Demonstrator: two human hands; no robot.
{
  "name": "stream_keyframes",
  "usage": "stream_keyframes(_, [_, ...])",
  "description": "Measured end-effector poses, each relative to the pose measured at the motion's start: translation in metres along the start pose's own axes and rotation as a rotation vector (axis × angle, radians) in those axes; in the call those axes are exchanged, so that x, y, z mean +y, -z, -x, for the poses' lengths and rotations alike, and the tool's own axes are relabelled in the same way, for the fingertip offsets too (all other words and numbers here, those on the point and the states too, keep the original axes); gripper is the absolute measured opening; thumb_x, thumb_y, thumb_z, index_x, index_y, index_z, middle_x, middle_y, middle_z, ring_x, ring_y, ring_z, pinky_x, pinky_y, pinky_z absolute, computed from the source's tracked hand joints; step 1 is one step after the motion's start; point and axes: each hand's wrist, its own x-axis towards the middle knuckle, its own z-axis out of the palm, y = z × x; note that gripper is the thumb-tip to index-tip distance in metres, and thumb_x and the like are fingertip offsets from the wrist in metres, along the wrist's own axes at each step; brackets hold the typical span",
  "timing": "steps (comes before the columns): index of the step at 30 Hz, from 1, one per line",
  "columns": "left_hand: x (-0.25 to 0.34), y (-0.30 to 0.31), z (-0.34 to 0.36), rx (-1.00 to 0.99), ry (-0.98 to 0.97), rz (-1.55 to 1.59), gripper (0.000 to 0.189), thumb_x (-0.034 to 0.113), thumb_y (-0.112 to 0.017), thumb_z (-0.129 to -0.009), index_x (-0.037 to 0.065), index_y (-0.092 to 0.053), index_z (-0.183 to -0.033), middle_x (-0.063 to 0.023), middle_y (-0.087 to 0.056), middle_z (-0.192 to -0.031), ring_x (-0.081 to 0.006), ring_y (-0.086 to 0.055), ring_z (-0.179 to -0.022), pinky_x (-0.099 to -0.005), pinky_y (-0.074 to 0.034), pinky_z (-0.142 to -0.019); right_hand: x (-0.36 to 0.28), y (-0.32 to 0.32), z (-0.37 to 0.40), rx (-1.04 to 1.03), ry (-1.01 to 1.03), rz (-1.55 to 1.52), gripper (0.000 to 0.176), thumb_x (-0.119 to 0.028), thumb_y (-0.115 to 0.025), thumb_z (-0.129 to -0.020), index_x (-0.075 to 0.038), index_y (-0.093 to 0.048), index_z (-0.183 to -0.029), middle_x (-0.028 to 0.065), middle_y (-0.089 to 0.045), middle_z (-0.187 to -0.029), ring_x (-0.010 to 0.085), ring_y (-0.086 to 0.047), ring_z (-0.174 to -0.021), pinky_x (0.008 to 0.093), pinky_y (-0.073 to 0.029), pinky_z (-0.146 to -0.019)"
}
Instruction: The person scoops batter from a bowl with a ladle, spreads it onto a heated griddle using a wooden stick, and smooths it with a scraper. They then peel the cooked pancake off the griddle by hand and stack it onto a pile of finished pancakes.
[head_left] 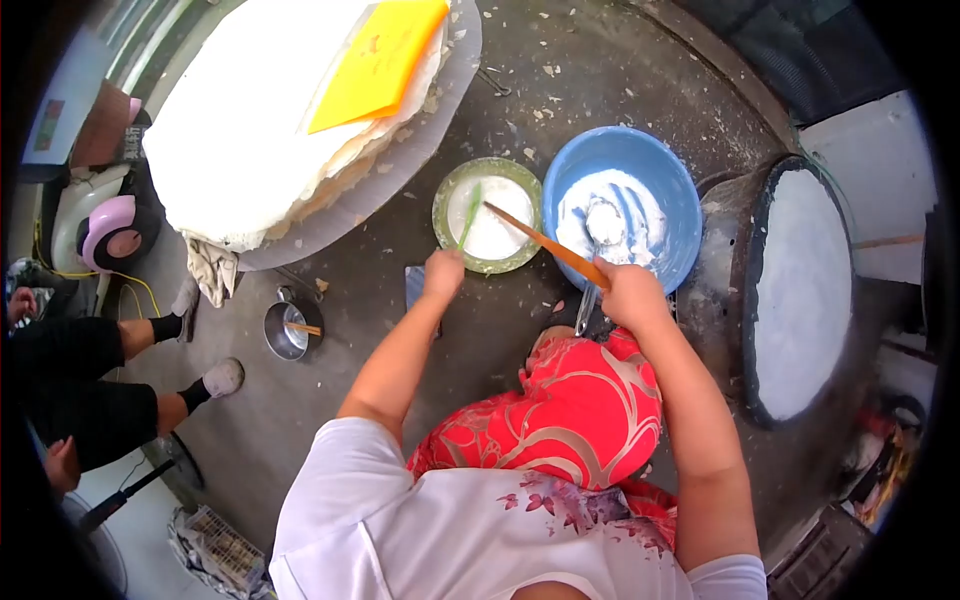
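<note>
My left hand is closed around the lower end of a slim light-green utensil, whose other end reaches into a green bowl of white liquid. My right hand grips a long, flat wooden spatula; its narrow tip hangs over the same bowl. Just beyond my right hand stands a blue basin with white batter smeared inside. A metal ladle rests in it, its handle sticking out over the near rim beneath my right hand.
At right is a round black-rimmed griddle covered with a white layer. Upper left, thin white sheets are stacked on a round board, a yellow packet on top. A small metal pot stands on the floor near another person's shoe.
</note>
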Motion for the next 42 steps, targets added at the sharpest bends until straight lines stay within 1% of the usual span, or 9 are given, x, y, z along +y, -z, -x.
stream_keyframes(5, [0.002,-0.008,0.04,-0.084,-0.14,-0.003,0.024,0.019,-0.049,-0.082,-0.001,-0.061,-0.077,-0.0246,-0.058,-0.08,-0.0416,-0.055,-0.08,-0.0457,-0.044,-0.072,0.003,-0.032,-0.008,0.27,0.193,0.238,0.031,-0.011,-0.047,-0.08,-0.02,-0.059,-0.107,0.0108,-0.053,-0.082,0.0283,-0.056,-0.08,0.0375,-0.047,-0.07])
stream_keyframes(14, [0.029,0.023,0.023,0.07,-0.066,-0.369,0.022,0.022,-0.056,-0.079,0.001,-0.064,-0.08,-0.0199,-0.061,-0.078,-0.0366,-0.058,-0.078,-0.044,-0.046,-0.069,0.024,-0.001,0.041,0.194,0.141,-0.133,0.034,-0.011,-0.051,-0.079,-0.02,-0.059,-0.111,0.0196,-0.056,-0.075,0.0351,-0.056,-0.072,0.0438,-0.045,-0.066])
stream_keyframes(16, [0.031,0.029,0.038,0.166,-0.268,-0.521,0.02,0.021,-0.057,-0.079,0.002,-0.063,-0.08,-0.0183,-0.061,-0.075,-0.0359,-0.058,-0.075,-0.044,-0.046,-0.065,0.021,-0.009,0.042,0.15,0.192,-0.197,0.032,-0.011,-0.051,-0.08,-0.019,-0.06,-0.11,0.0215,-0.057,-0.074,0.0366,-0.056,-0.072,0.0451,-0.044,-0.067])
stream_keyframes(26, [0.023,0.038,0.067,0.14,-0.201,-0.338,0.022,0.022,-0.055,-0.08,0.001,-0.06,-0.081,-0.0224,-0.059,-0.08,-0.0397,-0.056,-0.075,-0.0469,-0.044,-0.065,0.025,-0.024,0.032,0.172,0.08,-0.14,0.034,-0.008,-0.052,-0.08,-0.014,-0.057,-0.112,0.0211,-0.059,-0.079,0.0361,-0.058,-0.072,0.0422,-0.046,-0.066])
stream_keyframes(32, [0.015,0.006,0.044,0.066,-0.153,-0.245,0.022,0.02,-0.058,-0.078,0.0,-0.06,-0.086,-0.0236,-0.059,-0.084,-0.0415,-0.055,-0.082,-0.0467,-0.043,-0.071,0.04,-0.041,0.038,0.258,-0.065,-0.754,0.034,-0.009,-0.05,-0.082,-0.013,-0.055,-0.116,0.0124,-0.059,-0.063,0.0231,-0.06,-0.058,0.0338,-0.046,-0.059])
stream_keyframes(38, [0.022,-0.011,0.039,0.034,-0.201,-0.362,0.03,0.021,-0.059,-0.078,0.002,-0.058,-0.102,-0.02,-0.061,-0.088,-0.0333,-0.058,-0.088,-0.0381,-0.045,-0.078,0.038,-0.072,-0.016,0.159,-0.131,-1.396,0.07,0.01,-0.052,-0.073,-0.009,-0.027,-0.136,0.0116,-0.057,-0.103,0.0176,-0.058,-0.083,0.0274,-0.048,-0.065])
stream_keyframes(39, [0.03,-0.015,0.058,0.474,-0.468,-0.741,0.038,0.026,-0.057,-0.08,0.001,-0.055,-0.108,-0.0211,-0.056,-0.103,-0.0334,-0.053,-0.099,-0.0371,-0.041,-0.085,0.025,-0.068,-0.019,0.044,-0.098,-1.388,0.077,0.009,-0.052,-0.074,-0.008,-0.016,-0.139,0.0113,-0.059,-0.097,0.0186,-0.058,-0.082,0.0277,-0.048,-0.069])
stream_keyframes(41, [0.032,-0.022,0.05,0.348,-0.554,-0.495,0.052,0.034,-0.058,-0.079,0.005,-0.047,-0.121,-0.0201,-0.055,-0.106,-0.0365,-0.05,-0.102,-0.0371,-0.036,-0.092,0.005,-0.068,-0.027,-0.12,0.052,-1.358,0.083,0.005,-0.055,-0.075,-0.004,-0.003,-0.139,0.0119,-0.061,-0.096,0.0181,-0.058,-0.082,0.0274,-0.047,-0.069])
stream_keyframes(42, [0.049,-0.021,0.05,0.002,-0.422,0.019,0.056,0.034,-0.056,-0.082,0.002,-0.04,-0.125,-0.0181,-0.054,-0.107,-0.0347,-0.051,-0.1,-0.0372,-0.038,-0.089,-0.001,-0.08,-0.035,-0.196,0.148,-1.332,0.086,0.003,-0.056,-0.075,-0.003,0.002,-0.138,0.0119,-0.062,-0.097,0.0183,-0.058,-0.083,0.0272,-0.047,-0.069])
